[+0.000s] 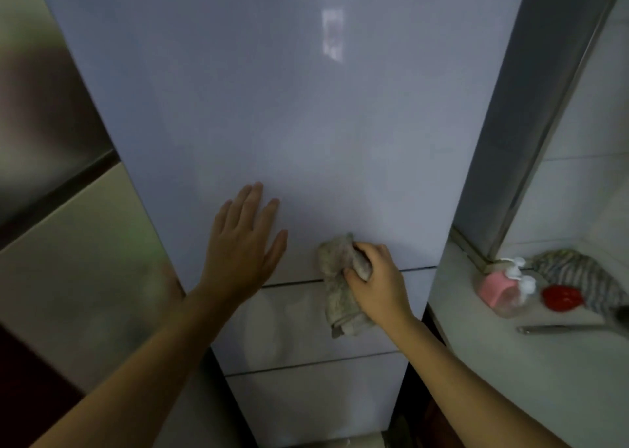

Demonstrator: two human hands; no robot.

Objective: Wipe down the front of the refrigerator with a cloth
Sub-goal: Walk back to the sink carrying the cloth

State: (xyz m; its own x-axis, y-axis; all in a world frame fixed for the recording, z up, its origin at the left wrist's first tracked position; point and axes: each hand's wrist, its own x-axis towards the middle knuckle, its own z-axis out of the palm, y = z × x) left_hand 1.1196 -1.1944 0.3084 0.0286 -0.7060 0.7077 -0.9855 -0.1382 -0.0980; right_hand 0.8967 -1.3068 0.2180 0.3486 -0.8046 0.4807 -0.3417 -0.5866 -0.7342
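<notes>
Grips a bunched grey cloth (338, 297) in the right hand (377, 280), fingers and thumb curled round its upper part, pressing it against the fridge (306, 107). Cloth low on the pale glossy door, right of centre, straddling the dark seam (289, 282) between the tall upper door and the drawer front below; loose end hanging down past the wrist. Lays the left hand (241, 246) flat on the same door, just left of the cloth and a little higher, fingers straight and slightly spread, holding nothing, apart from the cloth.

To the right, beyond the fridge's grey side, a pale counter (510, 379) carrying a clear pump bottle (503, 289) with a pink label, a red thing (561, 298) just beside it, a striped rag (578, 274) behind, and a thin metal utensil (558, 328) nearer the front. To the left, a beige and brown panel (68, 277), blurred.

Nothing between hands and door. Utensil's far end cut off by the frame edge; red thing too blurred to name; bright window reflections near the door's top.
</notes>
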